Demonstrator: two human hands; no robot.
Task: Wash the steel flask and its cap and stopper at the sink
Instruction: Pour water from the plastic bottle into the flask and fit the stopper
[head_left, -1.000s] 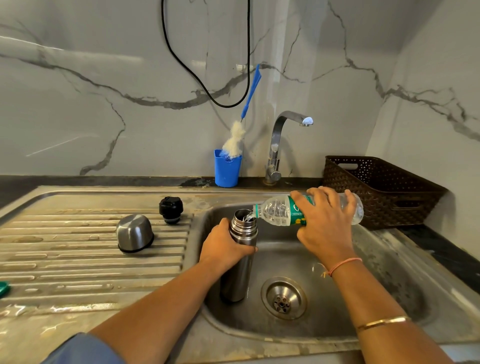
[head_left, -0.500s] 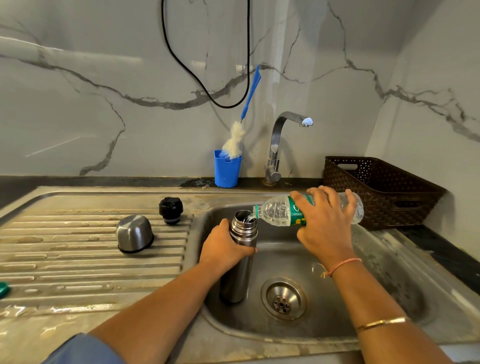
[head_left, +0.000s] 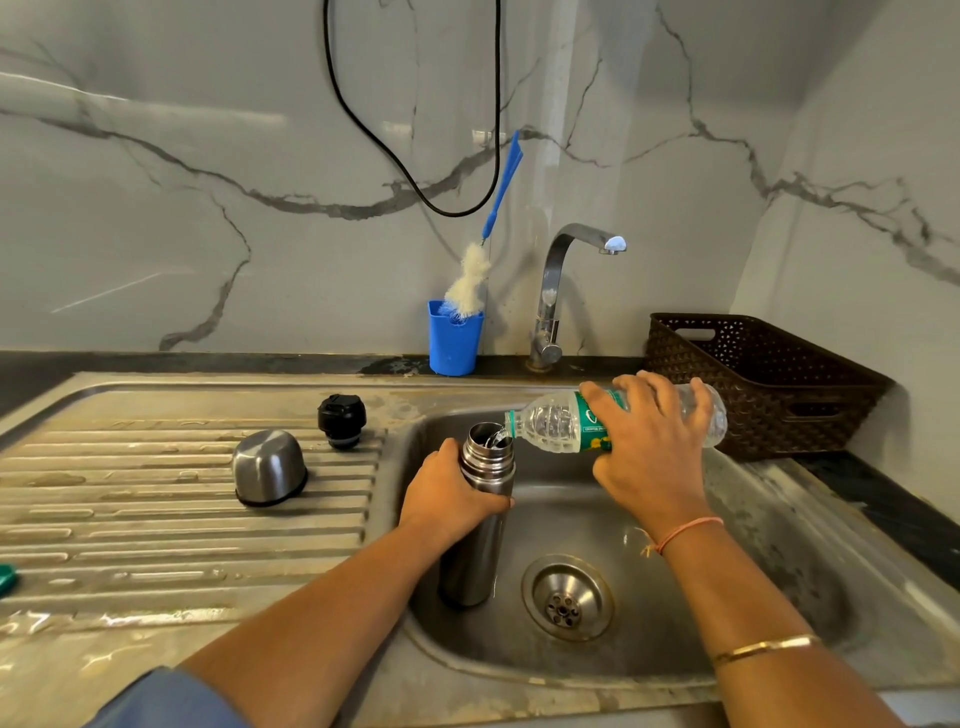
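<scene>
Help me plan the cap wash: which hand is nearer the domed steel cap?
Left hand: it grips the steel flask right of the domed steel cap; the right hand is farther right.

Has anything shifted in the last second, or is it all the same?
Nothing visibly changed. The left hand still grips the steel flask standing in the sink, the right hand still tips the plastic bottle at its mouth, and the cap and stopper lie on the drainboard.
</scene>
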